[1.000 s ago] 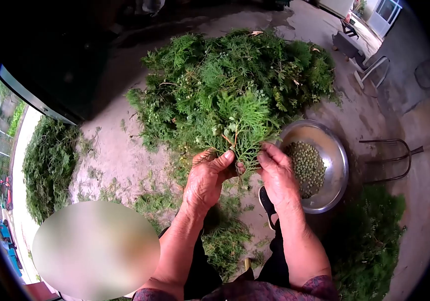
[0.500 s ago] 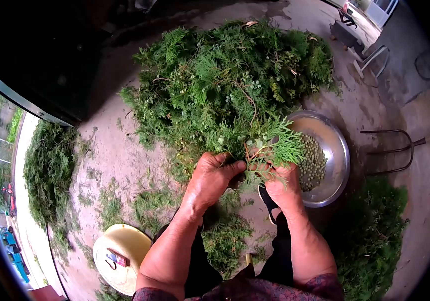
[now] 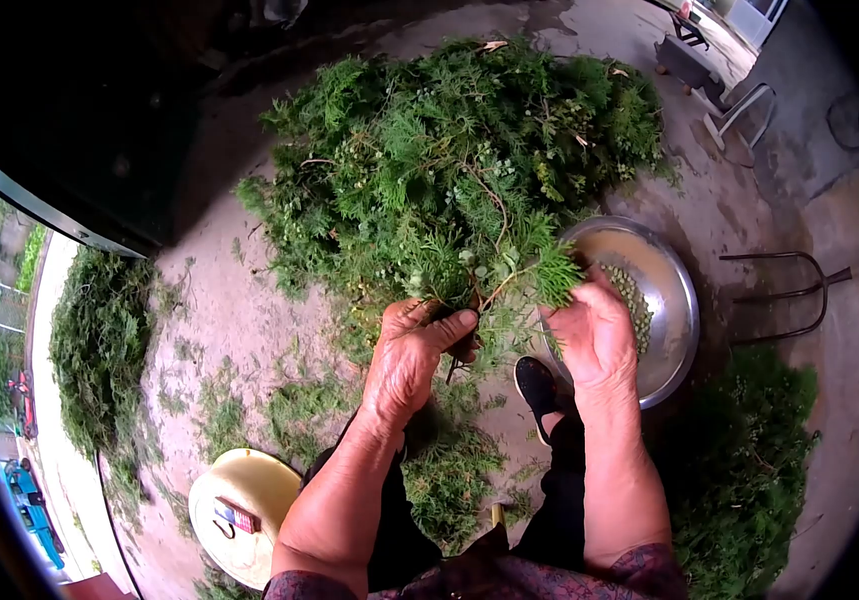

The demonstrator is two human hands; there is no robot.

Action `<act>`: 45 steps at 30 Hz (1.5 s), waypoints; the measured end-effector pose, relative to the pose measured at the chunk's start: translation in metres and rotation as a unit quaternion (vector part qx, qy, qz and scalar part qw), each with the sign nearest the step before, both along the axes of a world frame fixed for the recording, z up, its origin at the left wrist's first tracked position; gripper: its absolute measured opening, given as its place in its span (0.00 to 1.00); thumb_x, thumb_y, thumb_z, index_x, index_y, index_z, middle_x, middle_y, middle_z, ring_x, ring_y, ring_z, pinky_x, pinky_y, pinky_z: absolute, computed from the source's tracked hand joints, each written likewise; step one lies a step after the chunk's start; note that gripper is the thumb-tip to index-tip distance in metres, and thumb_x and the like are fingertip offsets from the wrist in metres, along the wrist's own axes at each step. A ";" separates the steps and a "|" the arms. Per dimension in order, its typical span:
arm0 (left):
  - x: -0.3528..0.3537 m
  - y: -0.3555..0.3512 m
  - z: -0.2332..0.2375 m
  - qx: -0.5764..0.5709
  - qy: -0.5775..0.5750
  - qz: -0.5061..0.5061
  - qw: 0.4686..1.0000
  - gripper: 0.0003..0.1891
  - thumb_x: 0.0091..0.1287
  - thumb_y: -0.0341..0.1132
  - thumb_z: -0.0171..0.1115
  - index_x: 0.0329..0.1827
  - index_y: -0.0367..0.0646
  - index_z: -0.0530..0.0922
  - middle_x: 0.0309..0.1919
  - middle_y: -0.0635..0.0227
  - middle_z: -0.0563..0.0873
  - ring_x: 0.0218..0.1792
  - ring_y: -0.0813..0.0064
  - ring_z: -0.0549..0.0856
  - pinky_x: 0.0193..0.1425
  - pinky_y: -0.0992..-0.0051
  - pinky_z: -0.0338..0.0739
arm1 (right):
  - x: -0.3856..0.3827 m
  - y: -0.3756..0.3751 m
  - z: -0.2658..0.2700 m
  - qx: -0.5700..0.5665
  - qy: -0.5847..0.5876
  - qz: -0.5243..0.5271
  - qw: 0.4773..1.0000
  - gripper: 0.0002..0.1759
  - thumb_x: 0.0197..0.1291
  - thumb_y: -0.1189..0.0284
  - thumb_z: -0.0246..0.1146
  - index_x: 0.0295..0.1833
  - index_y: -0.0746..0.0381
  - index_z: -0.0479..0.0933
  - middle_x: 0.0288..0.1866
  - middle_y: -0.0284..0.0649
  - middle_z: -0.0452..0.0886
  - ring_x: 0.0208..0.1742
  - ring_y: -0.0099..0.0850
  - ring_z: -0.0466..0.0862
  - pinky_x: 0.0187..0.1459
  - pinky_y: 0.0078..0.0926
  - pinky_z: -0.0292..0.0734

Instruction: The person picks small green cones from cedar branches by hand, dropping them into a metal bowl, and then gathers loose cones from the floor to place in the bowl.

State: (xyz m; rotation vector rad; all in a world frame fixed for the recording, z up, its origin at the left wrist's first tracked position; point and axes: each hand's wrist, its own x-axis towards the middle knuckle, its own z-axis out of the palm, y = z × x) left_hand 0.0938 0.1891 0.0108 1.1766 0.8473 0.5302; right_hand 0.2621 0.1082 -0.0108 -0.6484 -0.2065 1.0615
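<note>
The left hand [image 3: 411, 358] has its grip closed on a green sprig [image 3: 555, 275], thumb pressed over the stem; the stem slants from that grip up and right, toward the other hand. The right hand [image 3: 597, 335] is at the sprig's leafy tip, fingers curled; whether its grip is grasping anything, I cannot tell. Just beside and beneath the right grip is a metal basin [image 3: 667, 280], with small green cones [image 3: 632, 305] gathered inside. A dark shoe [image 3: 537, 385] stands on the floor, below and between both grips. Just beyond the left grip, a large branch pile [image 3: 459, 150] spreads. Farther out, down and left of the left grip, a small box [image 3: 237, 515] lies on a round yellow top [image 3: 259, 478]. Well right of the right grip is a forked tool [image 3: 825, 290]; well left of the left grip, another heap of greenery [image 3: 99, 350].
</note>
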 end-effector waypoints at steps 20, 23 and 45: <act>0.010 -0.004 -0.017 -0.058 -0.041 0.089 0.993 0.03 0.54 0.27 0.62 0.30 0.37 0.81 0.21 0.73 0.81 0.21 0.83 0.74 0.26 0.81 0.66 | -0.032 0.002 0.015 -0.168 -0.530 0.044 0.830 0.12 0.58 0.75 0.60 0.47 0.67 0.76 0.34 0.42 0.80 0.33 0.26 0.79 0.34 0.21 0.74; 0.014 -0.006 -0.015 -0.038 -0.048 0.097 0.993 0.04 0.55 0.29 0.65 0.28 0.38 0.81 0.20 0.73 0.80 0.20 0.84 0.73 0.25 0.82 0.65 | -0.035 0.002 0.015 -0.167 -0.497 0.057 0.850 0.11 0.58 0.75 0.60 0.46 0.67 0.76 0.30 0.38 0.79 0.28 0.24 0.78 0.29 0.19 0.74; 0.008 -0.008 -0.011 -0.001 0.018 0.064 0.998 0.05 0.56 0.33 0.66 0.28 0.41 0.81 0.19 0.78 0.78 0.19 0.86 0.69 0.23 0.82 0.62 | -0.033 0.001 0.006 -0.115 -0.139 0.128 0.975 0.07 0.57 0.75 0.62 0.40 0.64 0.73 0.27 0.31 0.75 0.23 0.18 0.74 0.21 0.12 0.67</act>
